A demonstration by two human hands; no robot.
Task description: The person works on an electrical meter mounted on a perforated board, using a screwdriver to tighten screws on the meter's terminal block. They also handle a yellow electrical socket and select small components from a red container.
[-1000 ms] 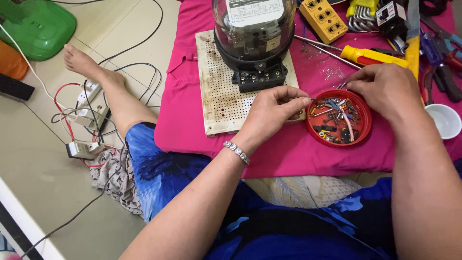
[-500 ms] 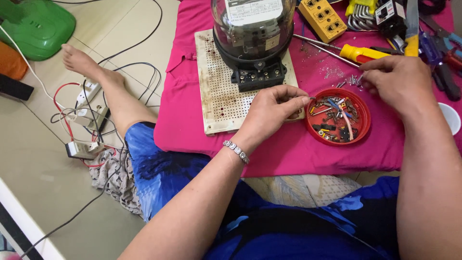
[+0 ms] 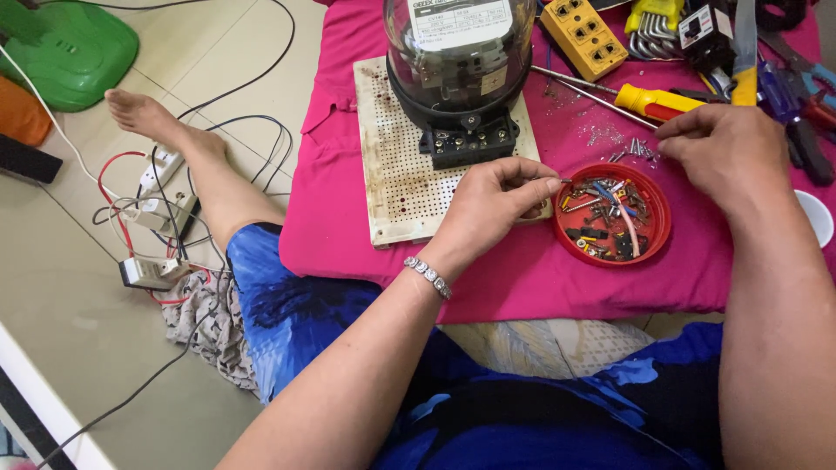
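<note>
My left hand [image 3: 492, 209] rests at the edge of a perforated white board [image 3: 392, 148], its fingertips pinched on a small screw beside a red dish [image 3: 657, 231] of mixed screws and small parts. My right hand [image 3: 727, 157] hovers above the dish's far rim, fingers pinched over several loose screws [image 3: 631, 148] lying on the pink cloth [image 3: 348, 218]; whether it holds one is hidden. A glass-domed electric meter [image 3: 457, 70] on a black base stands on the board.
A yellow-handled screwdriver [image 3: 653, 100], a yellow socket block [image 3: 583, 35], hex keys, pliers and other tools lie at the back right. A white cup [image 3: 817, 218] sits at the right edge. Cables and power strips [image 3: 157, 200] cover the floor at left, near a green base [image 3: 70, 52].
My right hand has lifted off the red dish and moved back to the loose screws on the cloth. My left hand has stayed in place with its pinch.
</note>
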